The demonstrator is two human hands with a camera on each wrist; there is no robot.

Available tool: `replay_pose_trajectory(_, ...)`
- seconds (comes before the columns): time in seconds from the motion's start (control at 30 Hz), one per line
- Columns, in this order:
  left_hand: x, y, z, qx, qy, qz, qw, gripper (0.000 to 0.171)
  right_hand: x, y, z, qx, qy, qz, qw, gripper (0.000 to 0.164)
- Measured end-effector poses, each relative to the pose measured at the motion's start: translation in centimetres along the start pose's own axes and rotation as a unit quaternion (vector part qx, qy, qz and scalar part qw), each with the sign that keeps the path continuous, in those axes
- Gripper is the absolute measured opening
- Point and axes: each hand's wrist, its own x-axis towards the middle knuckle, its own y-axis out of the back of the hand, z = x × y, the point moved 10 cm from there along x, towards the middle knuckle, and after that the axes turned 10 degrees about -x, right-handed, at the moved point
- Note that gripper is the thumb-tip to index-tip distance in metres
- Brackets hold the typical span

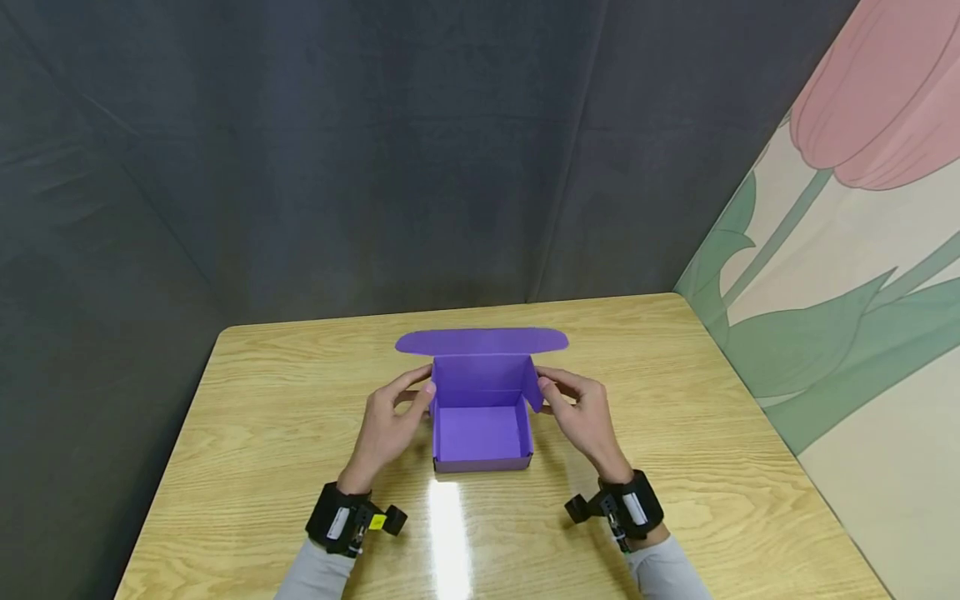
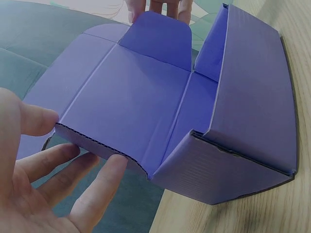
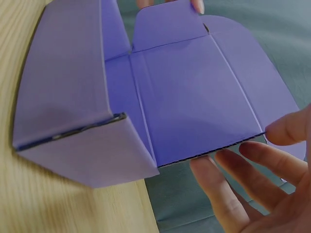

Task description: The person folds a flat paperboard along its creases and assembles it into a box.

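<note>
A purple cardboard box (image 1: 483, 435) stands on the table with its lid (image 1: 480, 375) raised upright at the back. The lid's long front flap (image 1: 482, 341) spreads out along the top. On the left side of the lid, my left hand (image 1: 387, 429) holds the small side flap (image 3: 167, 25) between thumb and fingers. My right hand (image 1: 585, 418) pinches the opposite side flap (image 1: 532, 390), its thumb on the inner face. Both side flaps angle forward from the lid. Inside, the box shows only its bare purple bottom.
The wooden table (image 1: 285, 400) extends around the box on all sides. A dark curtain (image 1: 390, 167) hangs behind and to the left. At the right is a wall with a painted tulip (image 1: 877, 100). Both wrists carry black camera straps.
</note>
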Motion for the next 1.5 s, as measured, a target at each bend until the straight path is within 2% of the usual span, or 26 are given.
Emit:
replay_pose_trajectory(0.13, 0.0, -0.2, 0.2, 0.005, -0.014, -0.003, 0.9999, 0.043, 0.1, -0.3, 0.3, 0.019, -0.014, -0.022, 0.999, 0.031)
replay_pose_trajectory(0.47, -0.1, -0.5, 0.0, -0.012, 0.006, -0.015, 0.9998, 0.044, -0.1, -1.1, 0.1, 0.054, -0.009, -0.061, 0.997, 0.042)
replay_pose_trajectory(0.73, -0.3, -0.5, -0.2, -0.02, 0.015, -0.021, 0.9995, 0.045, -0.3, -1.2, 0.3, 0.071, -0.016, -0.063, 0.995, 0.044)
replay_pose_trajectory(1.1, -0.6, -0.6, -0.4, -0.023, 0.002, -0.03, 0.9993, 0.046, -0.6, -1.5, 0.6, 0.102, -0.01, -0.071, 0.992, 0.043)
replay_pose_trajectory(1.5, -1.3, -0.6, -0.8, -0.037, -0.005, -0.026, 0.999, 0.046, -1.3, -1.4, 0.8, 0.103, 0.004, -0.069, 0.992, 0.042)
